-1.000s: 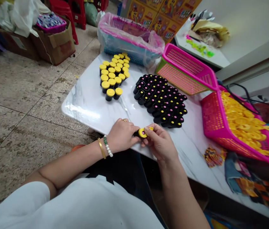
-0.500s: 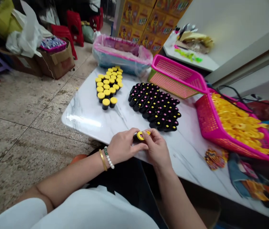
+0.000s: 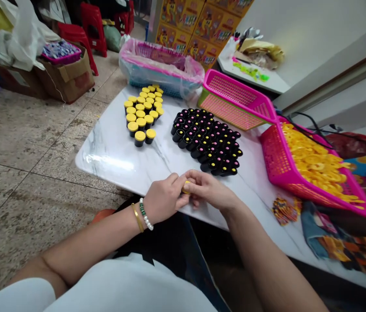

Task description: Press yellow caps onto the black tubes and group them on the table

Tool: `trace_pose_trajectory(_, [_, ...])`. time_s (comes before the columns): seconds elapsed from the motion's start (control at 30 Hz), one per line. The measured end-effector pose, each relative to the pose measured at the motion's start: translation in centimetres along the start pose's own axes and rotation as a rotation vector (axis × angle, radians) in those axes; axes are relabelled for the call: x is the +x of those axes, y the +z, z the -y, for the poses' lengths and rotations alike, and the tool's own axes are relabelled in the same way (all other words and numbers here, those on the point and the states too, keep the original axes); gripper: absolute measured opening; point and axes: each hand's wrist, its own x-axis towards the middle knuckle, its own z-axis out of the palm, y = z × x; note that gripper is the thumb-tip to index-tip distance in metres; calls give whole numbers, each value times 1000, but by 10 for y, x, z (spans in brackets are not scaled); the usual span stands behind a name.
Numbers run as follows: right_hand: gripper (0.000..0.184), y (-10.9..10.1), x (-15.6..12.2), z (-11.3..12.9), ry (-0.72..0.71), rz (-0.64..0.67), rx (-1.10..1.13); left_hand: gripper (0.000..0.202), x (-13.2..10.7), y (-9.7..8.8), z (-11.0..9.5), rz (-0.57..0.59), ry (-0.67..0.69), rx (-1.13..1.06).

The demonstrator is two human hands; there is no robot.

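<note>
Presumably light and stiff, the yellow cap (image 3: 186, 186) is clamped between left hand (image 3: 165, 198) and right hand (image 3: 208, 189) near the surface's (image 3: 111, 143) front edge; grip its rim.

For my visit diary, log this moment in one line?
left hand: at yellow lid, grip partly hidden | right hand: on lid | lidded pots: on table | lidless pots: beside them

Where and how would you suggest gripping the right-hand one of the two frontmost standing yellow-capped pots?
Probably grip the pot by its sides below the cap, from the near right: it stands upright with bare tabletop there, while its neighbour crowds its left.
</note>
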Motion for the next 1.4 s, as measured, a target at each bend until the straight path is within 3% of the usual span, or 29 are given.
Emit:
trace_pose_trajectory(0.13, [34,18,1,-1,-65,-143,-178,21,3,6,-2,-7,-65,-21])
trace_pose_trajectory(0.23, [42,23,-7,-11,-104,-155,-93,20,1,5,-5,-32,-63,-87])
trace_pose_trajectory(0.3, [48,24,-16,-20,-204,-184,1,19,-5,-4,-1,-82,-53,-133])
trace_pose_trajectory(0.37, [42,26,-26,-33,-362,-322,113,20,-14,-22,12,-171,-96,-126])
trace_pose_trajectory(0.47, [23,29,-36,-52,-492,-524,318,20,-26,-63,51,-340,-281,19])
trace_pose_trajectory(0.57, [19,33,-35,-60,-504,-581,316,26,-25,-104,90,-374,-439,171])
trace_pose_trajectory(0.63, [22,36,-31,-58,-481,-593,210,30,-16,-121,105,-333,-502,215])
trace_pose_trajectory(0.8, [28,43,-29,-55,-484,-569,118,58,14,-119,105,-259,-529,87])
trace_pose_trajectory(0.97, [29,37,-37,-56,-489,-576,146,84,11,-110,100,-279,-618,-141])
trace_pose_trajectory(1.07, [30,-6,-57,-39,-491,-715,-105,85,-7,-104,100,-292,-635,-255])
trace_pose_trajectory(1.13, [34,-58,-75,-18,-448,-963,-390,71,-20,-97,97,-346,-560,-156])
trace_pose_trajectory(1.2, [41,-122,-88,4,-276,-1160,-585,52,-30,-89,92,-380,-455,25])
trace_pose_trajectory(1.3, [69,-209,-90,30,-85,-1193,-647,39,-33,-80,85,-435,-319,185])
trace_pose_trajectory(1.4, [92,-263,-85,47,77,-1037,-691,36,-33,-75,87,-456,-294,209])
